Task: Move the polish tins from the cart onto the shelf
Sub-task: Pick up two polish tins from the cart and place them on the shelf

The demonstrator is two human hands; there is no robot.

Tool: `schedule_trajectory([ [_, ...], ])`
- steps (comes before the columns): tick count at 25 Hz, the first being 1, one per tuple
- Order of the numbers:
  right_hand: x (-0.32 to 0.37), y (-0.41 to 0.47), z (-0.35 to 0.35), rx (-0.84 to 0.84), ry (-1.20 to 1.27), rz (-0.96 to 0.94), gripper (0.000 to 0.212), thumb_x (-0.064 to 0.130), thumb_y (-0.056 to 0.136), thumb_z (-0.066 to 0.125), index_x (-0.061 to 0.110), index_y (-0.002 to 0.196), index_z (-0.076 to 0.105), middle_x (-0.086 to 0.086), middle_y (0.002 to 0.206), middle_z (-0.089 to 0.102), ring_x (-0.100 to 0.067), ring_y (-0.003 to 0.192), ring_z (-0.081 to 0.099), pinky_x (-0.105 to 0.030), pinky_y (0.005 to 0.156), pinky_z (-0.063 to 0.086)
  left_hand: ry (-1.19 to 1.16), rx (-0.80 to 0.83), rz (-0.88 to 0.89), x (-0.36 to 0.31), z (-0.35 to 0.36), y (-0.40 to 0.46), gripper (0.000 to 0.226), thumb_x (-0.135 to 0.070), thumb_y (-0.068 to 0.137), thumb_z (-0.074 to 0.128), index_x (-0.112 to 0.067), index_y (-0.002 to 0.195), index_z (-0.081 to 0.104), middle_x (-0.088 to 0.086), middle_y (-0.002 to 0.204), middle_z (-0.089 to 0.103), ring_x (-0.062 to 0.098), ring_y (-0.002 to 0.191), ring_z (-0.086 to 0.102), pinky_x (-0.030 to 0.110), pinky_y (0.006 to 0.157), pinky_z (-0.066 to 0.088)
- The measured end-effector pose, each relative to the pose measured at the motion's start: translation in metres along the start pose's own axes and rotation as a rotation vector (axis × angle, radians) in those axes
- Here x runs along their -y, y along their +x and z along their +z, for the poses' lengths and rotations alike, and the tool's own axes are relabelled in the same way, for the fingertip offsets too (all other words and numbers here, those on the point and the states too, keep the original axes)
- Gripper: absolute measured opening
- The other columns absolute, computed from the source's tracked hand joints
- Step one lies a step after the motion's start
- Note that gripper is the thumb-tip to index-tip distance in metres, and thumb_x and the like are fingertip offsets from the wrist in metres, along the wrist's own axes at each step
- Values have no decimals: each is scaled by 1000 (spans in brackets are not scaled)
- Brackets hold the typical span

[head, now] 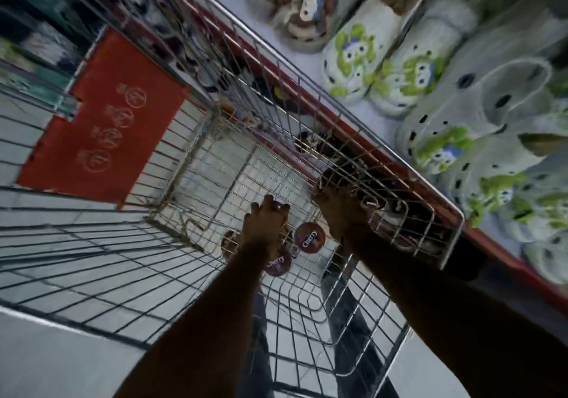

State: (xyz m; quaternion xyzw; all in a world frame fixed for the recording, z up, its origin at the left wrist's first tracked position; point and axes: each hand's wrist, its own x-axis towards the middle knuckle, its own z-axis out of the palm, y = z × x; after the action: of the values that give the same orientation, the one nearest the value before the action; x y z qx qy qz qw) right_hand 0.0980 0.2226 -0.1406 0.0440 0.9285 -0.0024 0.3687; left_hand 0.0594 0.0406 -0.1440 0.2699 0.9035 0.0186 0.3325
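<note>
I look down into a wire shopping cart [215, 164]. Three round brown polish tins lie on its floor. One tin [309, 238] and a second tin [278, 263] read "Cherry". The third tin [228, 244] is half hidden behind my left wrist. My left hand [266, 222] reaches down between them, fingers pointing at the cart floor and slightly spread, with no tin visible in it. My right hand [341, 210] is curled against the cart's right wall, and blur hides whether it holds anything. The white shelf [378, 127] with a red edge runs along the cart's right side.
Several white clogs [350, 59] with green and blue cartoon figures fill the shelf top. Dark goods show on a lower level through the cart wire. A red flap [104, 127] hangs at the cart's far left end. Grey tiled floor [46, 360] lies below and left.
</note>
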Motion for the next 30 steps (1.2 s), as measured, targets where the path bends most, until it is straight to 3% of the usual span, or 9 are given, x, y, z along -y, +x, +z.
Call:
schedule_trajectory([
  [4, 18, -40, -70, -65, 106, 40, 43, 28, 92, 60, 11, 131, 53, -15, 136, 56, -35, 129, 50, -44, 110, 41, -121, -142, -70, 16, -69, -43, 75, -32, 72, 78, -22, 140, 49, 12, 134, 54, 36, 117, 59, 50, 89, 58],
  [9, 61, -111, -220, -324, 391, -76, 62, 40, 67, 83, 18, 121, 63, -12, 116, 69, -33, 117, 59, -40, 103, 42, -286, -431, -113, 60, -200, -118, 80, -38, 65, 78, -20, 139, 54, 12, 133, 60, 36, 115, 61, 40, 88, 56],
  [12, 74, -151, -313, -542, 477, -104, 55, 47, 64, 82, 24, 112, 70, -12, 113, 71, -33, 111, 64, -40, 93, 53, -292, -726, -59, 78, -286, -151, 73, -38, 63, 77, -15, 131, 63, 12, 122, 65, 36, 105, 65, 37, 82, 57],
  [15, 62, -205, -391, -761, 558, -112, 71, 49, 60, 84, 25, 125, 69, -12, 118, 73, -34, 108, 67, -44, 89, 59, -291, -932, 82, 69, -369, -171, 74, -36, 63, 78, -12, 131, 65, 14, 119, 65, 35, 109, 63, 42, 88, 57],
  [19, 1, -278, -440, -1058, 506, -23, 59, 50, 56, 76, 26, 111, 75, -9, 99, 75, -30, 92, 69, -34, 78, 59, -281, -992, 299, 9, -445, -177, 64, -44, 64, 71, -15, 121, 61, 6, 112, 65, 28, 105, 60, 39, 86, 53],
  [23, -85, -338, -444, -1127, 491, 190, 56, 55, 61, 76, 27, 109, 76, -10, 93, 75, -30, 89, 70, -35, 78, 58, -258, -1001, 625, -105, -488, -168, 54, -44, 63, 71, -20, 111, 63, -1, 105, 67, 21, 99, 60, 31, 85, 48],
  [25, -121, -355, -436, -1103, 494, 323, 64, 60, 60, 74, 28, 115, 73, -12, 96, 75, -32, 93, 70, -37, 83, 58, -276, -937, 699, -159, -496, -161, 57, -46, 62, 70, -22, 113, 63, -2, 108, 69, 21, 101, 61, 32, 86, 51],
  [27, -163, -368, -423, -1001, 499, 472, 73, 51, 61, 80, 23, 126, 62, -14, 108, 73, -36, 104, 67, -40, 88, 55, -292, -835, 758, -219, -503, -152, 57, -43, 60, 71, -20, 112, 63, 2, 107, 71, 24, 101, 64, 35, 86, 55],
  [30, -211, -365, -411, -891, 487, 579, 57, 44, 70, 77, 13, 114, 57, -17, 109, 72, -38, 101, 69, -41, 82, 58, -276, -719, 703, -279, -509, -133, 50, -36, 63, 78, -13, 105, 63, 10, 99, 74, 31, 94, 69, 38, 80, 57],
])
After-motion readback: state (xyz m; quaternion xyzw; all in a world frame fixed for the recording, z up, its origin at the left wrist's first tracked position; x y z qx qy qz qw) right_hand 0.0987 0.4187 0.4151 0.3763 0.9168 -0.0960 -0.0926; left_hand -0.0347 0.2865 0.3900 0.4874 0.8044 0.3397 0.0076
